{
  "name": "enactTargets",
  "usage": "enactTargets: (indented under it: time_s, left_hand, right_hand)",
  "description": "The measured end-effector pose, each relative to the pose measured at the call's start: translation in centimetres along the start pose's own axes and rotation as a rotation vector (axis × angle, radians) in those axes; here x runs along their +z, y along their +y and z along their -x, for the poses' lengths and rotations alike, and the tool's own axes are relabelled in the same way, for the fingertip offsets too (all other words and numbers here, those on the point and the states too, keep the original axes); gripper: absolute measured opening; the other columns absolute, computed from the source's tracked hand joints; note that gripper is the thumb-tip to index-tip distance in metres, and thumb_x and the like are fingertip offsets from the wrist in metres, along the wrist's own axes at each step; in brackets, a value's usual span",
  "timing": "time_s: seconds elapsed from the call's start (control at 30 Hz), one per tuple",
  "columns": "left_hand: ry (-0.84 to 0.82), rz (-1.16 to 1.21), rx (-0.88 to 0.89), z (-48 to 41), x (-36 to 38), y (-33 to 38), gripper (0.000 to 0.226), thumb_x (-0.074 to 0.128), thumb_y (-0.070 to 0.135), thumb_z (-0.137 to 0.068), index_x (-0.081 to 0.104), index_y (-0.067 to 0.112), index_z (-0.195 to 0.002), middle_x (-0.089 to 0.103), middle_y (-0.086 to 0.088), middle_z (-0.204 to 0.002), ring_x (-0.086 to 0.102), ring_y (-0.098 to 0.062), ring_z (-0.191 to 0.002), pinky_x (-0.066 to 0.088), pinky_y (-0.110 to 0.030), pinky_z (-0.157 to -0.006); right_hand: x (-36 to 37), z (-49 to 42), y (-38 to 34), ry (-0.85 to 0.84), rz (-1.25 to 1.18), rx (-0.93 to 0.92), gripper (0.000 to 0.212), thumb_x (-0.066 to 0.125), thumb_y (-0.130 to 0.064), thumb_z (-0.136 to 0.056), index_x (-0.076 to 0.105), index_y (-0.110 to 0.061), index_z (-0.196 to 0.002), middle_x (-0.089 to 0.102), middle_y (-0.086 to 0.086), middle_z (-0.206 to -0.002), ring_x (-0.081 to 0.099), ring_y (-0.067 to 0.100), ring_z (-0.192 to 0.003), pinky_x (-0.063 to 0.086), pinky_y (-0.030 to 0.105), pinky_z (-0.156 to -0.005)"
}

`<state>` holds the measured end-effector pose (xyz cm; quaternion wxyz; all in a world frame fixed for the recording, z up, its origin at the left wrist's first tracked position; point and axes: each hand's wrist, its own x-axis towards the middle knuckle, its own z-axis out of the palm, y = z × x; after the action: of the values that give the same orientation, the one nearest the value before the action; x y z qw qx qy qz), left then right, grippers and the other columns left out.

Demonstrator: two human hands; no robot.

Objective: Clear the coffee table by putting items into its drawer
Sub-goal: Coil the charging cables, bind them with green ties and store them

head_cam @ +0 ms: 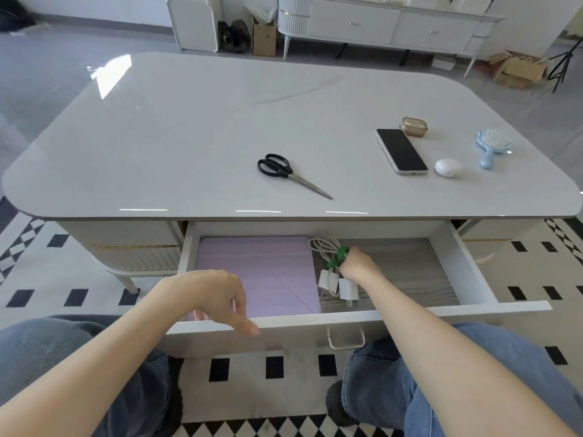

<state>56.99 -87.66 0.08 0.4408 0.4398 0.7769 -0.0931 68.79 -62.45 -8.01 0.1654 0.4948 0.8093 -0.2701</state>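
Note:
The coffee table's drawer [470, 272] is pulled open below the glossy white tabletop [189, 137]. Inside it lie a lilac tablet case [258, 272] on the left and a white charger bundle [331, 272] with cables and green ties in the middle. My right hand [358, 263] is inside the drawer, its fingers closed on the cable bundle. My left hand [217, 298] hovers over the drawer's front edge, fingers loose and holding nothing. On the tabletop lie black scissors [284, 171], a phone [400, 151], a white earbud case [448, 167], a tan case [414, 126] and a blue hairbrush [492, 145].
My knees in jeans sit on either side of the drawer handle [345, 339], on a black-and-white patterned rug. A white sideboard [388, 26], cardboard boxes [264, 37] and a tripod leg [564, 64] stand beyond the table's far side.

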Motion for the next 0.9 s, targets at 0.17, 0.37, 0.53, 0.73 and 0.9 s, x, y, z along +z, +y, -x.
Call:
enactTargets:
  time_s: [0.17, 0.37, 0.53, 0.73, 0.9]
  left_hand:
    - [-0.052, -0.039, -0.05, -0.8, -0.3, 1.0, 0.066, 0.039, 0.083, -0.076, 0.063, 0.031, -0.109, 0.068, 0.008, -0.102, 0.062, -0.01, -0.09, 0.048, -0.034, -0.094]
    - [0.004, 0.018, -0.02, -1.6, -0.6, 2.1, 0.055, 0.037, 0.068, -0.09, 0.061, 0.027, -0.116, 0.07, 0.012, -0.102, 0.058, -0.009, -0.097, 0.044, -0.033, -0.096]
    - [0.022, -0.021, -0.027, -2.0, -0.5, 1.9, 0.05, 0.038, 0.063, -0.093, 0.057, 0.029, -0.125, 0.068, 0.012, -0.106, 0.054, -0.011, -0.108, 0.041, -0.035, -0.1]
    - [0.014, -0.033, -0.029, -2.5, -0.4, 1.9, 0.049, 0.037, 0.061, -0.094, 0.057, 0.028, -0.124, 0.068, 0.012, -0.107, 0.053, -0.012, -0.104, 0.041, -0.037, -0.102]
    - [0.01, -0.054, -0.03, -2.5, -0.3, 1.7, 0.05, 0.035, 0.06, -0.095, 0.055, 0.027, -0.126, 0.065, 0.013, -0.11, 0.051, -0.012, -0.103, 0.04, -0.037, -0.103]
  right_hand:
    - [0.7, -0.4, -0.2, 0.055, 0.066, 0.048, 0.071, 0.055, -0.028, -0.092, 0.016, -0.012, -0.149, 0.031, 0.019, -0.146, 0.029, 0.035, -0.135, 0.036, 0.047, -0.103]
    - [-0.2, -0.3, 0.2, 0.16, 0.167, -0.12, 0.032, 0.052, -0.03, -0.095, 0.054, -0.009, -0.118, 0.06, 0.012, -0.12, 0.057, 0.03, -0.107, 0.048, 0.034, -0.078]
    - [-1.1, 0.0, 0.2, 0.018, -0.076, -0.134, 0.026, 0.054, -0.026, -0.097, 0.058, -0.001, -0.103, 0.061, 0.012, -0.098, 0.058, 0.026, -0.086, 0.041, 0.028, -0.067]
    - [-0.5, 0.2, 1.0, -0.149, -0.281, -0.081, 0.019, 0.051, -0.021, -0.099, 0.053, -0.003, -0.105, 0.06, 0.009, -0.089, 0.055, 0.023, -0.086, 0.041, 0.03, -0.072]
    - [1.0, 0.6, 1.8, -0.203, -0.159, -0.017, 0.045, 0.032, -0.027, -0.105, 0.029, 0.004, -0.138, 0.056, 0.014, -0.107, 0.051, 0.028, -0.108, 0.044, 0.034, -0.083]
